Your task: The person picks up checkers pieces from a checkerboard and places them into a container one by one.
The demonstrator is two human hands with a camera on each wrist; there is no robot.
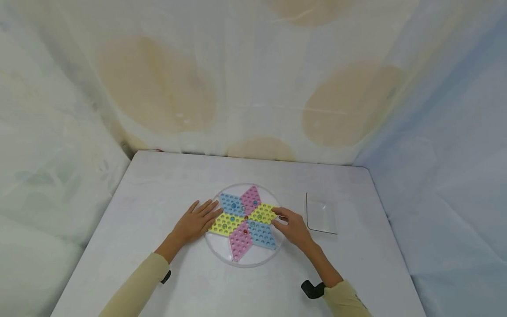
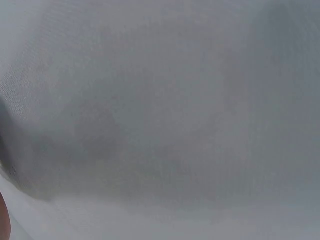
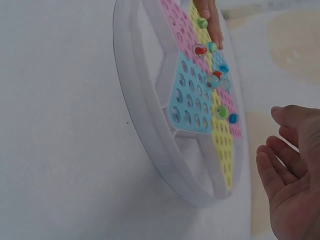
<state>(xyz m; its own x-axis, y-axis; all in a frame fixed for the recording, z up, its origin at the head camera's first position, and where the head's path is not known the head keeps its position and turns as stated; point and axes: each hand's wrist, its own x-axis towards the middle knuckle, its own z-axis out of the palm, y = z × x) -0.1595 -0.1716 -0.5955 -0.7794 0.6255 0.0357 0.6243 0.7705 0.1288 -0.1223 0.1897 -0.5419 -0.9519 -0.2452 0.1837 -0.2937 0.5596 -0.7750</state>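
Note:
A round Chinese checkers board point(image 1: 253, 264) with a star of pink, yellow and blue hole panels lies on the white table. Several glass marbles sit in its holes, among them a red one point(image 3: 200, 50) and a green one point(image 3: 222, 111). My left hand point(image 1: 196, 221) rests at the board's left edge, fingers spread straight over the rim. At the right edge, my right hand point(image 1: 292, 226) hovers by the yellow panel point(image 3: 225, 150), fingers loosely curved, thumb apart, with nothing visible between them. The left wrist view shows mostly blurred white surface.
A clear square plastic container point(image 1: 321, 215) stands on the table point(image 1: 174, 176) right of the board, close beyond my right hand. Pale patterned curtains point(image 1: 253, 88) enclose the table at the back and both sides.

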